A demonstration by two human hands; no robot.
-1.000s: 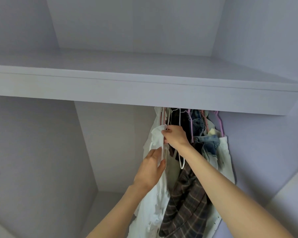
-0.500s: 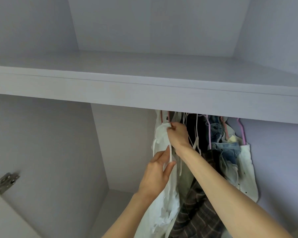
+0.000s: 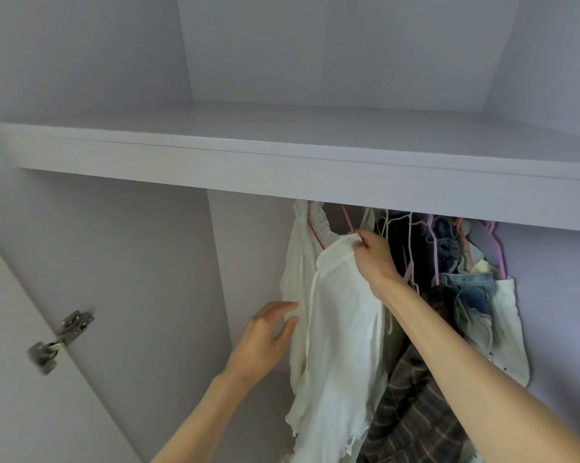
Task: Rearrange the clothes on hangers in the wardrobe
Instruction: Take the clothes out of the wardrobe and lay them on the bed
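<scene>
- The right hand (image 3: 374, 259) pinches the top edge of a white garment (image 3: 343, 329) just under the shelf (image 3: 282, 168), beside a pink hanger (image 3: 347, 222) whose hook goes up out of sight behind the shelf edge.
- The left hand (image 3: 268, 339) is spread and relaxed, with its fingertips at the left edge of the white cloth; whether they touch it I cannot tell.
- The clothes hang bunched at the right end of the wardrobe: a second white piece (image 3: 302, 248) to the left of the held one, a plaid garment (image 3: 412, 406) below the right forearm, and jeans (image 3: 465, 285) and purple hangers (image 3: 499, 252) further right.
- Risk: the rail is hidden behind the shelf, so the hook has to be unhooked or slid by feel and could catch on a neighbouring hanger.
- Risk: the thin white cloth is held only by a pinch, so a tug could pull it off its hanger and drop it.
- Risk: the loose white cord (image 3: 312, 295) and the white wire hangers (image 3: 409, 262) just right of the hand could tangle if the garment is dragged sideways.
</scene>
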